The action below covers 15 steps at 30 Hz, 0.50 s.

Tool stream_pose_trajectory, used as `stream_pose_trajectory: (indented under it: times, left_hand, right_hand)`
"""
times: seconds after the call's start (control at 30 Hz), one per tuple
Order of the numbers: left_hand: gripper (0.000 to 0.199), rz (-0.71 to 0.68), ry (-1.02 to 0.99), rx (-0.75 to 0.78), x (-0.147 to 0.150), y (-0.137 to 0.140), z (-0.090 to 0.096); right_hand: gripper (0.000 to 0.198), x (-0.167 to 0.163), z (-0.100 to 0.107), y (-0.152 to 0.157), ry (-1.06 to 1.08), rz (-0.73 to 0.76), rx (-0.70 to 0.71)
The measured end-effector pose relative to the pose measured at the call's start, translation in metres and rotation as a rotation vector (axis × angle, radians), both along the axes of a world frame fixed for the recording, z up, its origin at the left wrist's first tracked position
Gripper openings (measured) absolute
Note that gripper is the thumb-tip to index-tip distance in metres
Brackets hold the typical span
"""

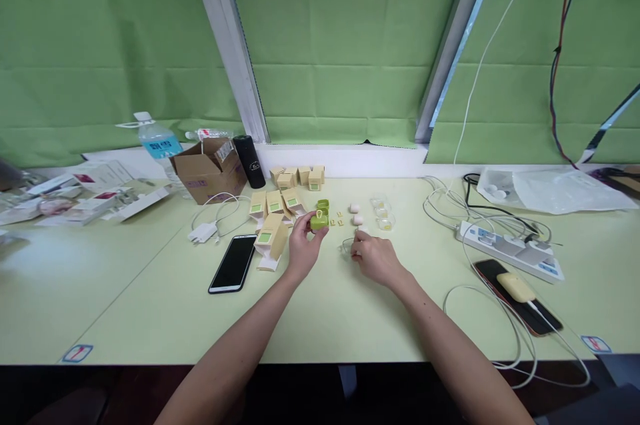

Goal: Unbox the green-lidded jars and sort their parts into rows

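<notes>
My left hand (305,243) is closed around a small green case (320,220), its lid standing open and a small yellowish ring-shaped piece at its front. Closed fingertips of my right hand (375,255) pinch the edge of a clear plastic piece (345,247) low over the table; part of it is hidden. Just right of the green case lie several tiny yellow pieces (340,214). Pale pink rounded pieces (357,219) form a column beyond my right hand, the nearest partly covered by it. Clear plastic shells (384,213) with yellow bits inside rest to their right.
Small beige boxes (271,238) stand left of my hands, with more behind. A phone (233,264), cardboard box (210,172), black bottle (249,162) and white charger (203,232) are further left. At right are a power strip (510,252), another phone (540,318), yellow case (515,287) and loose cables.
</notes>
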<state>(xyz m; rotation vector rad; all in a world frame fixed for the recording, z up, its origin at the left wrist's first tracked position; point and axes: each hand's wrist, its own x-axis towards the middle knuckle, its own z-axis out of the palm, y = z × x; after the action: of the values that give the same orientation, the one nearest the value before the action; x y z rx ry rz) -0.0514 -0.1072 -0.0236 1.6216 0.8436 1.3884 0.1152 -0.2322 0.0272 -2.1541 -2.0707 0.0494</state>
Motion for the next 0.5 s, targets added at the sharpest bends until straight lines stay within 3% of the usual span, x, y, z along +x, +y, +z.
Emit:
stream_pose_trajectory:
  times: [0.13,0.3,0.5]
  left_hand:
    - [0.044,-0.021,0.002,0.012,0.001,-0.002,-0.002]
    - [0.045,-0.028,0.020,0.009,0.003,-0.005,-0.002]
    - [0.044,-0.032,0.034,0.010,0.004,-0.007,-0.001]
  right_hand:
    - [0.020,0.028,0.009,-0.003,-0.007,-0.158,0.055]
    - [0.025,0.064,0.006,-0.003,0.044,-0.423,-0.001]
    - [0.029,0.074,-0.010,0.007,0.096,-0.473,0.045]
